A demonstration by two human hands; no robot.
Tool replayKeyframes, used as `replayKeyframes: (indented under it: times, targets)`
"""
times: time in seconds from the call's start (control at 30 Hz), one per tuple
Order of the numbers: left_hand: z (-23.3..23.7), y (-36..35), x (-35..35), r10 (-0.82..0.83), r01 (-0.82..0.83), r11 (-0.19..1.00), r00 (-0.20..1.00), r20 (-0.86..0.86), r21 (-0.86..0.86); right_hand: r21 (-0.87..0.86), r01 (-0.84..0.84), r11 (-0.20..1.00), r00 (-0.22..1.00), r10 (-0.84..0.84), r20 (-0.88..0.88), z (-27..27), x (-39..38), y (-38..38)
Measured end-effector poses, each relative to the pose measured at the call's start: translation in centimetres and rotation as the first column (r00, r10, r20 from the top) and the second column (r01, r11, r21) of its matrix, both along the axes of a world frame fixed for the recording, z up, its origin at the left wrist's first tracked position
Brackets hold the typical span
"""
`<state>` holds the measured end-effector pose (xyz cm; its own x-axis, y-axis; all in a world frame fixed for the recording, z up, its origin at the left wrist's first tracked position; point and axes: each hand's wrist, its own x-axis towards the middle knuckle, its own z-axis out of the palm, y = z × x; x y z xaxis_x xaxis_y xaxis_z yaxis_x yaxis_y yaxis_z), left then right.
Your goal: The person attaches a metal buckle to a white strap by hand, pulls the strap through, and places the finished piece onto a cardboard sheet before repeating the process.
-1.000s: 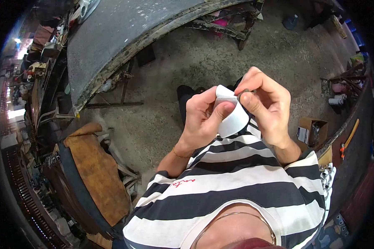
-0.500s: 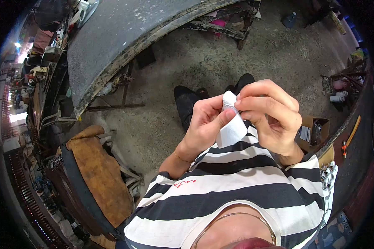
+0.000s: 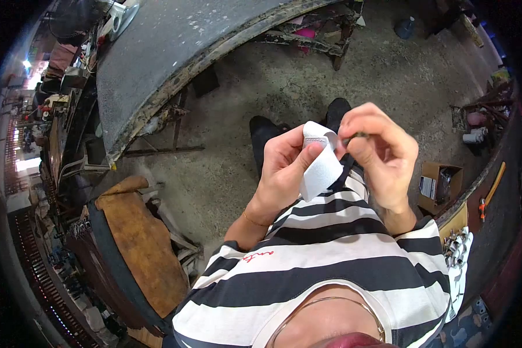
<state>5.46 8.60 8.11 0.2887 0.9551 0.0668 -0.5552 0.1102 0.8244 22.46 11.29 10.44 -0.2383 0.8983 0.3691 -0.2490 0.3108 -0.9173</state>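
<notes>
My left hand pinches a white woven strap, thumb pressed on top of it. The strap is bent over into a loop at its upper end, and a line of stitching shows near the fold. Close to the loop's right side is my right hand, its fingers curled and thumb and forefinger brought together. Something small and dark seems to sit between those fingertips, too small to name. Both hands are held in front of my striped shirt, above the floor.
A large grey worktable curves across the upper left. Brown leather lies draped at the lower left. On the right are a cardboard box, a tool with a yellow handle and several metal rings on a white sheet.
My right hand has drawn slightly away from the strap, its fingers more curled. The strap's upper end has opened into a wider loop and tilted left.
</notes>
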Motion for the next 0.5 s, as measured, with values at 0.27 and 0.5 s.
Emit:
replayKeyframes:
  times: [0.27,0.5]
  targets:
    - [0.3,-0.1,0.8,-0.012,0.006,0.999,0.992,-0.122,-0.046,0.324,0.122,0.938,0.942,-0.212,0.259,0.9,0.2,0.0]
    - [0.3,-0.1,1.5,0.064,-0.064,0.998,0.984,-0.166,0.002,-0.138,0.034,0.990,0.984,-0.057,-0.171,-0.2,-0.8,0.5]
